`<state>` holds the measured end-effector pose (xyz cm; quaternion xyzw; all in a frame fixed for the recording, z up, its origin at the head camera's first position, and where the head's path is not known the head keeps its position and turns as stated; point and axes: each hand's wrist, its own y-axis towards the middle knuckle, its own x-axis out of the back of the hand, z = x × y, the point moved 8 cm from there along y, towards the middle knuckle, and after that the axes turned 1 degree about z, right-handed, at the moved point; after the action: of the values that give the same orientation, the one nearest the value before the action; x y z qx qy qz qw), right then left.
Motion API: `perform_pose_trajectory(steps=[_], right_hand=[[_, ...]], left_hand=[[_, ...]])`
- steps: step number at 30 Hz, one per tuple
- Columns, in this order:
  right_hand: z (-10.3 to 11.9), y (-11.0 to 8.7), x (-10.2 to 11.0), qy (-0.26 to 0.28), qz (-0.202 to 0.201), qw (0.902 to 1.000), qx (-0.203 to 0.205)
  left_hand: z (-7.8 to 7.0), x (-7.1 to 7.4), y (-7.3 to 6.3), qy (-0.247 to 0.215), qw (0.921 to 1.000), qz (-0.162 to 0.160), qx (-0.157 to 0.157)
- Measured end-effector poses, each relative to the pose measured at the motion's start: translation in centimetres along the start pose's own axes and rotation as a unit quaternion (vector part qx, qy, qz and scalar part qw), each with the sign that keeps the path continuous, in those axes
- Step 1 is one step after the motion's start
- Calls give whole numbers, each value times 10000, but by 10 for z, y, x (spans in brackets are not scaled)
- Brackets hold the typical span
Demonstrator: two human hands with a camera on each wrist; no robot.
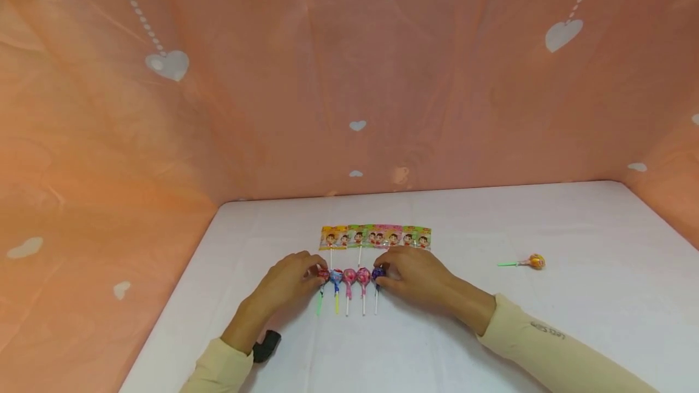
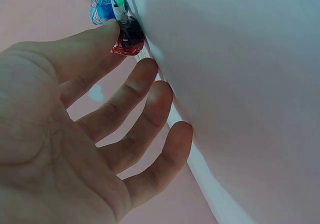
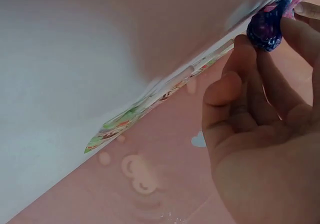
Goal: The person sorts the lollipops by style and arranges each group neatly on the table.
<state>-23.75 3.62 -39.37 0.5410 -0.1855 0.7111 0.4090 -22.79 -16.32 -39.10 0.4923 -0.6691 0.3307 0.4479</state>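
Note:
Several wrapped lollipops lie side by side in a row, sticks toward the person. My left hand [image 1: 289, 281] pinches the red and dark lollipop [image 2: 131, 38] at the row's left end between thumb and index finger; its other fingers are spread along the table. At the right end my right hand [image 1: 417, 275] has thumb and fingertips around the dark purple lollipop [image 3: 267, 29]. Between them sit a blue lollipop [image 1: 336, 276] with a yellow stick, a pink lollipop [image 1: 349, 276] and another pink lollipop [image 1: 363, 276], both on white sticks.
Behind the row, flat candy packets [image 1: 390, 236] in orange, green and pink lie edge to edge, some with white sticks. An orange lollipop [image 1: 536, 261] with a green stick lies apart at the right. A peach curtain [image 1: 437, 108] with hearts surrounds the white table [image 1: 590, 320].

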Motion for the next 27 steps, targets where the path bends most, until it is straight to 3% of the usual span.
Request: perform_pose_trajectory(steps=[27], right_hand=[[1,3,-2,73,50,9997,220]], left_hand=[[-2,2,0,47,10000,-6,-46]])
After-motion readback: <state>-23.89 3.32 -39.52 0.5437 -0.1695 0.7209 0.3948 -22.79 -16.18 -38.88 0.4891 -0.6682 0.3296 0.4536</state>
